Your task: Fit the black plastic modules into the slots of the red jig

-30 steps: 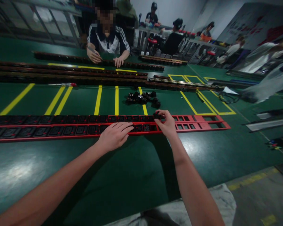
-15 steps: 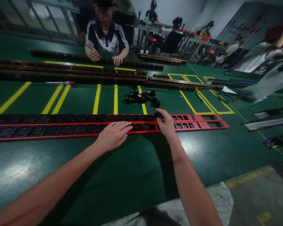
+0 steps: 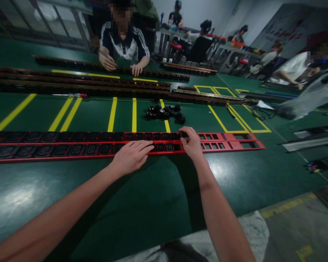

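Note:
A long red PDU housing [image 3: 258,143] lies across the green table, with two rows of openings. Black sockets fill its left and middle parts, while openings at the right end are bare. My left hand [image 3: 132,156] rests flat over the near row, fingers stretched out along the housing. Thumb and fingers of my right hand [image 3: 192,143] pinch a small black socket [image 3: 183,134] at an opening in the far row; the fingers partly hide it. Beyond the housing lies a pile of loose black sockets [image 3: 162,112].
Several long dark strips [image 3: 98,85] lie across the table farther back, with a red-handled screwdriver [image 3: 80,96] by them. A co-worker [image 3: 123,43] sits opposite, hands at another strip. Yellow tape lines mark the tabletop. Clear plastic film [image 3: 311,94] lies at the right.
The socket in my right hand sits lower in the far row, and my right fingers have shifted slightly over it. My left hand stays put. A person at far right has leaned in.

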### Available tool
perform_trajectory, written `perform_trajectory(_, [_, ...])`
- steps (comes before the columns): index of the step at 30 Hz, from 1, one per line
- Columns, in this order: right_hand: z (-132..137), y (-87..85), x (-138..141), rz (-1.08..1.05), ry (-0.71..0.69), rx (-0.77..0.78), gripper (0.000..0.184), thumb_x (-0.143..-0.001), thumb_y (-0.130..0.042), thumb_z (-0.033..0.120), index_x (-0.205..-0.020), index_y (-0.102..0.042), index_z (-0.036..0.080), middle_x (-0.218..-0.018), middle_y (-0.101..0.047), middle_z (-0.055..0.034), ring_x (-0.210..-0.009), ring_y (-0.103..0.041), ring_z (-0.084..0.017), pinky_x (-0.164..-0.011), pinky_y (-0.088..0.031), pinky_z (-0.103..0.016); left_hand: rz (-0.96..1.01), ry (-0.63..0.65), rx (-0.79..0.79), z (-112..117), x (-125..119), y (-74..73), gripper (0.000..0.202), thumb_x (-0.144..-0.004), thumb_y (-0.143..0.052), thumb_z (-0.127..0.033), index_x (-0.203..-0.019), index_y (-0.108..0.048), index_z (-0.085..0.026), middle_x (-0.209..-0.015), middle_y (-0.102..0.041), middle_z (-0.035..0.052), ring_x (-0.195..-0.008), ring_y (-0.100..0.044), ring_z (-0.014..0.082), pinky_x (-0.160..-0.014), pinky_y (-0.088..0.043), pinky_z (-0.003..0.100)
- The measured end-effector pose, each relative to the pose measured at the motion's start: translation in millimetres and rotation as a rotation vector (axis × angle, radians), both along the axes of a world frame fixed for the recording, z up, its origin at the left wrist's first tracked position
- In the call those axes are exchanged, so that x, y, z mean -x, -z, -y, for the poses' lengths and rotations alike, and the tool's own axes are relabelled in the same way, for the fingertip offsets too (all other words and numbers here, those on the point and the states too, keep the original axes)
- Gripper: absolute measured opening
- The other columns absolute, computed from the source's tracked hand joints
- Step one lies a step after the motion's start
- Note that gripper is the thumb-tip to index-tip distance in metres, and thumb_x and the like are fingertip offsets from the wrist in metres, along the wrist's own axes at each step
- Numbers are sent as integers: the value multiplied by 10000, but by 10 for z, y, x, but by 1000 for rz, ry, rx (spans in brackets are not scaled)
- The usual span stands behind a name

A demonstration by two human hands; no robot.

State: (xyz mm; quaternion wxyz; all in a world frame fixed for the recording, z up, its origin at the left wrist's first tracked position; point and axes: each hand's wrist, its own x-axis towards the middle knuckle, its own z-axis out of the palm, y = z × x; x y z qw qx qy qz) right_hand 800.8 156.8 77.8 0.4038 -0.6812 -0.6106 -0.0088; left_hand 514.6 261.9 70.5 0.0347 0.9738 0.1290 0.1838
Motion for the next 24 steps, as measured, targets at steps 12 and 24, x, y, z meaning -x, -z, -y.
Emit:
perform_trajectory(12, [-18, 44, -8, 49, 4, 17, 413, -737, -455, 39, -1065, -655, 190, -1108, -678, -118, -1091, -612, -284, -979, -506, -470, 14, -1, 23, 5, -1, -7, 407, -979, -482, -242, -1362, -610, -186, -1428, -621, 90, -1281, -593, 264, -1028, -512, 473])
perform_trajectory(24, [6, 22, 6, -29, 17, 34, 387, -744, -502, 95, -1077, -665, 205, -1107, -683, -102, -1060, -646, -268, -956, -523, -447, 15, 6, 26, -3, 6, 0, 409, -984, -474, -239, -1367, -602, -176, -1432, -617, 94, -1283, -590, 265, -1030, -513, 474])
